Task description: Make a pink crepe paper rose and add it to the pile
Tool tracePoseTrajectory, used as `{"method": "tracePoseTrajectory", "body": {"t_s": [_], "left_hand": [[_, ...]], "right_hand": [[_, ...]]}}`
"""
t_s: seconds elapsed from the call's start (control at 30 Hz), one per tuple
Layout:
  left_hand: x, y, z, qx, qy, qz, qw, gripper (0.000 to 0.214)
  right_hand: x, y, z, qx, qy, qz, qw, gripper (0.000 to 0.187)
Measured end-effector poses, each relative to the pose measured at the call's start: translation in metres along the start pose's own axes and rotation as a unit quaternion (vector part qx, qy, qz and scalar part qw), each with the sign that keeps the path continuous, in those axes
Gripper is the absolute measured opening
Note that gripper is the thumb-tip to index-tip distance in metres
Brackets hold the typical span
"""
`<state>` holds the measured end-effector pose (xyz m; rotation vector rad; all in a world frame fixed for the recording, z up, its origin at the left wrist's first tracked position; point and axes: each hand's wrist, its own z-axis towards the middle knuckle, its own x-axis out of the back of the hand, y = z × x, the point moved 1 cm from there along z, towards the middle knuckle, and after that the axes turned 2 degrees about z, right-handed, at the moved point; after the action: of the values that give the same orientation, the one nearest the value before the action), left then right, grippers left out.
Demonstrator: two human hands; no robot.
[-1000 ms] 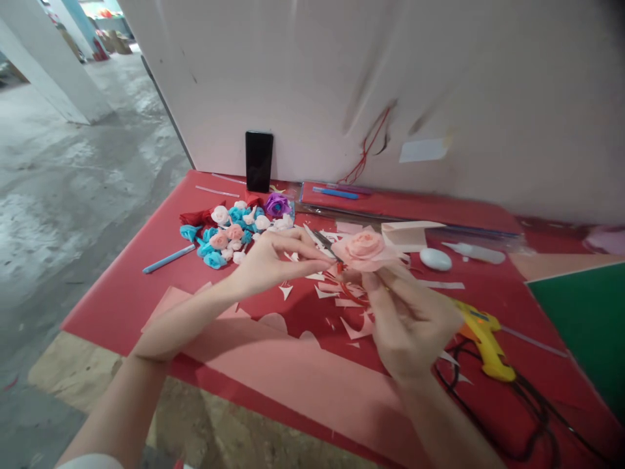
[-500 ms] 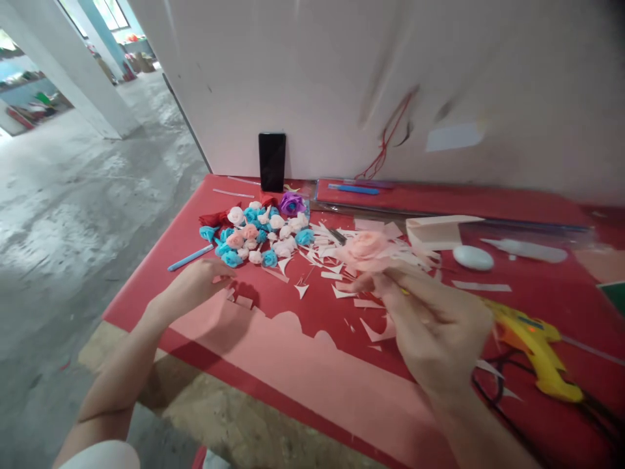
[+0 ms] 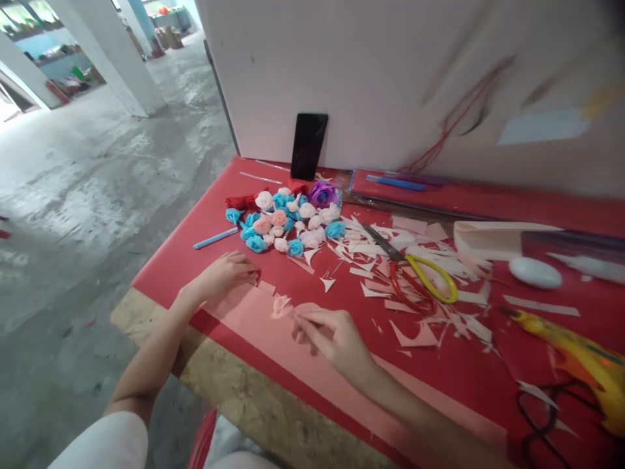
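My left hand rests with curled fingers on the far end of a long pink paper strip that lies across the red table. My right hand pinches a small pink paper flower by its stem, low over the strip. Behind the hands lies a heap of small paper roses in blue, pink, white and purple. Scissors with a red and a yellow handle lie among pale paper scraps.
A black phone leans on the white wall. A blue pen lies left of the roses. A yellow glue gun with a black cord sits at the right, and a white oval object beyond it. The table edge is near me.
My left hand left the flower and dropped onto the pink strip. My right hand carried the pink flower down and left, close to the strip. The view swung left, uncovering the scissors.
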<state>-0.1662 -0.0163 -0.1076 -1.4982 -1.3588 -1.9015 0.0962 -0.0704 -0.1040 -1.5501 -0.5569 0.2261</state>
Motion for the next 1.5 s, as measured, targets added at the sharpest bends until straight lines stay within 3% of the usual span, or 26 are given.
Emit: {"method": "tracePoseTrajectory", "body": {"t_s": [0.13,0.33,0.5,0.63,0.87,0.97,1.17,1.33,1.5], "left_hand": [[-0.007,-0.005,0.001,0.004,0.001,-0.040,0.999,0.020],[-0.007,-0.004,0.002,0.022,0.007,-0.117,0.993,0.019],[-0.001,0.007,-0.002,0.090,0.030,-0.191,0.977,0.013],[0.001,0.011,-0.004,0.153,0.077,-0.280,0.945,0.015],[0.000,0.013,0.005,0.221,0.203,-0.410,0.861,0.035],[0.000,0.030,0.012,0.227,0.177,-0.448,0.846,0.038],[0.021,0.092,0.047,0.169,0.028,-0.481,0.860,0.020],[0.039,0.127,0.088,0.053,0.027,-0.463,0.884,0.022],[0.034,0.140,0.122,0.014,-0.014,-0.474,0.880,0.033]], "right_hand": [[-0.007,0.021,-0.010,-0.050,-0.036,0.065,0.996,0.039],[-0.010,0.031,-0.009,-0.088,-0.034,0.140,0.986,0.042],[-0.010,0.032,-0.009,-0.104,-0.031,0.168,0.980,0.041],[-0.010,0.033,-0.010,-0.107,-0.029,0.180,0.977,0.041],[-0.007,0.037,-0.011,-0.085,0.003,0.178,0.980,0.038],[0.004,0.027,-0.010,-0.058,0.042,0.172,0.983,0.040],[0.034,-0.016,-0.005,-0.001,0.099,0.147,0.984,0.030],[0.057,-0.051,0.000,0.093,0.155,0.041,0.983,0.017],[0.071,-0.061,-0.001,0.115,0.149,-0.003,0.982,0.021]]}}
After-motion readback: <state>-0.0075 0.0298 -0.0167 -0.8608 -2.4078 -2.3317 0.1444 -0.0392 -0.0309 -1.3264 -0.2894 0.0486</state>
